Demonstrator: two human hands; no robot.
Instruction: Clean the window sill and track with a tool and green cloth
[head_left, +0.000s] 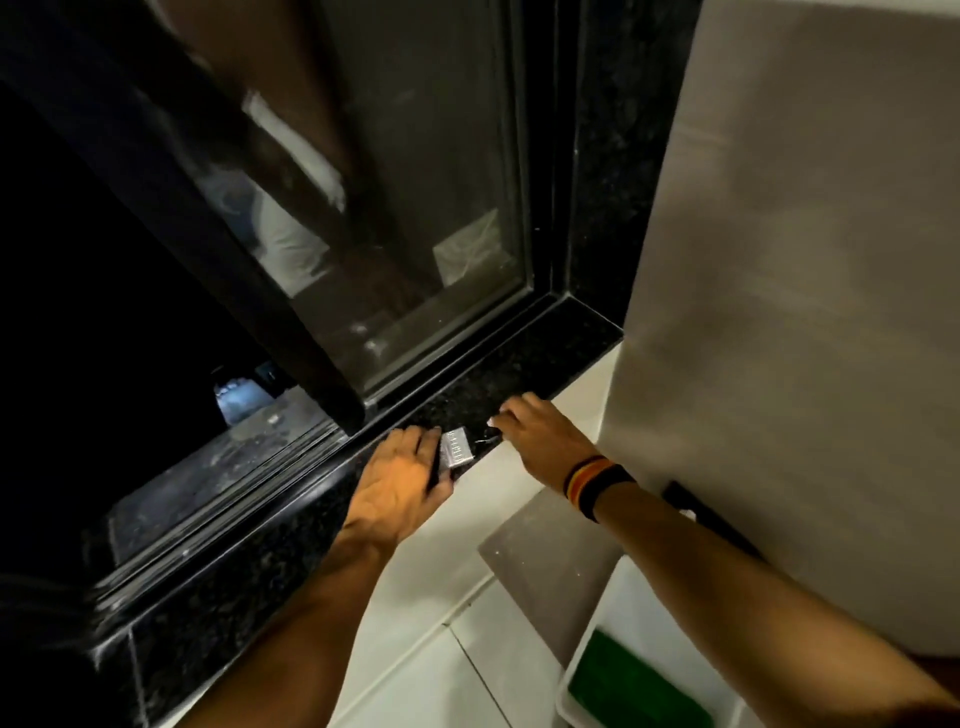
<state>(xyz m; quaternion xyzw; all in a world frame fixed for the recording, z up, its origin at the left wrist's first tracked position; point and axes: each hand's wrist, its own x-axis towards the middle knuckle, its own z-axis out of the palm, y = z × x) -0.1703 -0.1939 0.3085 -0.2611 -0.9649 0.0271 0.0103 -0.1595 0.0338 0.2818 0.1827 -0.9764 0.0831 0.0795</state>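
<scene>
Fingers of the left hand (402, 480) curl around a small silvery tool (457, 451) at the near edge of the sill (540, 358); the grip looks closed on its near end, though the handle is hidden under the palm. The tool's long axis seems to run from the hand toward the far right, its bright end pointing at the right hand (535, 431). That hand rests on the sill edge just right of the tool, fingers bent and pinching something small and pale; what it is cannot be told, nor whether the fingers are fully closed. A striped band (592, 480) circles its wrist.

The track (457, 371) lies just beyond both hands, running parallel to the sill from near left to far right, so the left hand is probably the one placed to bring the tool into it. Room along the sill opens mostly to the left; on the right it ends at the wall (779, 260). The cloth (631, 680) sits well apart, down at the near right in a white bin (576, 670), closer to the right arm.
</scene>
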